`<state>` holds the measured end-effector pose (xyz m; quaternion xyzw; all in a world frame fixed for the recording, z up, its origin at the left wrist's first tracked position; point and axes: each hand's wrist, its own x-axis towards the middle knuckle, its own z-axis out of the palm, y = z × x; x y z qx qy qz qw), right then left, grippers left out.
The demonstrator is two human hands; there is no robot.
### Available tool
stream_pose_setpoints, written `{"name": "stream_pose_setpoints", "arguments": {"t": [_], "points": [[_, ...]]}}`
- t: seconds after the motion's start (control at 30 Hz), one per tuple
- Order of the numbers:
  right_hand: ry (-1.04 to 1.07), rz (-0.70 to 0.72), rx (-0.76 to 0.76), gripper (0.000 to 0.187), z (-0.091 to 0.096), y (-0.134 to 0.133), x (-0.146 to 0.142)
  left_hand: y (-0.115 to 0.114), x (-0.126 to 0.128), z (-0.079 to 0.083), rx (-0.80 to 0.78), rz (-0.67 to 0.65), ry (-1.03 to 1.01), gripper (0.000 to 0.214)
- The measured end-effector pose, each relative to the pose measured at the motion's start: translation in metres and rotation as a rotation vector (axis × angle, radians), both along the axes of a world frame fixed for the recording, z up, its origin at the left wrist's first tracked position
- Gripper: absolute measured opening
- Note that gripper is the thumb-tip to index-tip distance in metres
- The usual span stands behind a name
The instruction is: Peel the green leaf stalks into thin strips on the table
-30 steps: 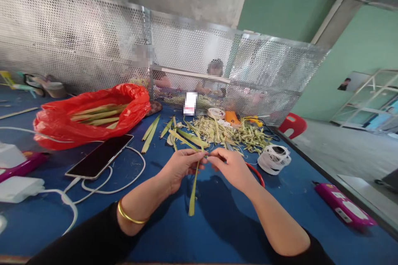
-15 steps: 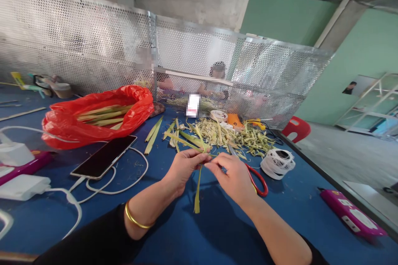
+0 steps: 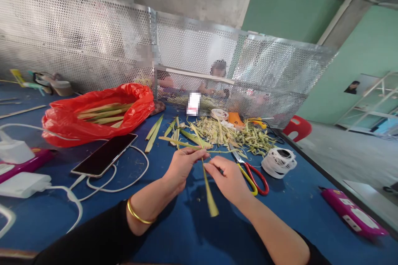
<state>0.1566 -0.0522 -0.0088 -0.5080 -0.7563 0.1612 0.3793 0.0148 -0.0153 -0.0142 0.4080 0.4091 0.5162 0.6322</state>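
My left hand (image 3: 182,167) is closed, pinching narrow yellow-green leaf strips where they cross between thumb and forefinger. One leaf strip (image 3: 210,201) hangs down toward me from that crossing and widens at its lower end. Others stick out to the left, away from me and to the right. Close beside, my right hand (image 3: 228,178) is closed too, its fingertips pinching at the top of the hanging strip; the exact grip is partly hidden. Scissors (image 3: 256,180) with red and yellow handles lie just right of my right hand. Loose leaf pieces (image 3: 151,134) lie beyond my left hand.
A red plastic bag (image 3: 62,132) holds long leaves. Near it are a phone (image 3: 105,155), white cables and chargers (image 3: 26,185). A pile of leaf scraps (image 3: 214,130), a white spool (image 3: 279,163) and a purple power strip (image 3: 353,211) sit rightward. People sit behind the perforated screen (image 3: 192,41).
The hanging strip has swung to the right and its lower end toward me. A thin strip now reaches out to the right past my fingers. Both hands stay nearly in place, and more of the scissors shows.
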Motion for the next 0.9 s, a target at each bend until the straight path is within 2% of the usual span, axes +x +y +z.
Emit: {"name": "stream_pose_setpoints", "arguments": {"t": [0.07,0.13,0.23,0.33,0.57,0.73,0.8,0.83,0.9], "points": [[-0.042,-0.134,0.227,0.017,0.001,0.004,0.006,0.0,-0.001,0.0,-0.037,-0.032,-0.014,0.02],[-0.125,-0.207,0.343,0.017,0.0,0.009,0.012,-0.001,-0.001,0.0,-0.067,-0.085,-0.018,0.022],[-0.221,-0.154,0.321,0.014,-0.004,0.017,0.02,-0.004,0.0,0.001,-0.099,-0.147,-0.036,0.023],[-0.207,-0.143,0.27,0.015,-0.006,0.019,0.022,-0.005,0.0,0.003,-0.104,-0.174,-0.035,0.026],[-0.111,-0.166,0.189,0.016,-0.004,0.017,0.021,-0.005,-0.001,0.005,-0.053,-0.133,0.028,0.027],[-0.105,-0.099,0.182,0.013,-0.001,0.014,0.02,-0.008,0.004,0.006,-0.08,-0.137,0.057,0.031],[-0.108,-0.11,0.194,0.014,0.0,0.014,0.022,-0.006,0.003,0.007,-0.095,-0.078,0.066,0.028],[-0.111,-0.125,0.205,0.014,0.001,0.014,0.024,-0.004,0.001,0.007,-0.094,-0.003,0.069,0.029],[-0.137,-0.162,0.236,0.013,0.004,0.015,0.027,0.002,-0.006,0.008,-0.067,0.229,0.079,0.037]]}}
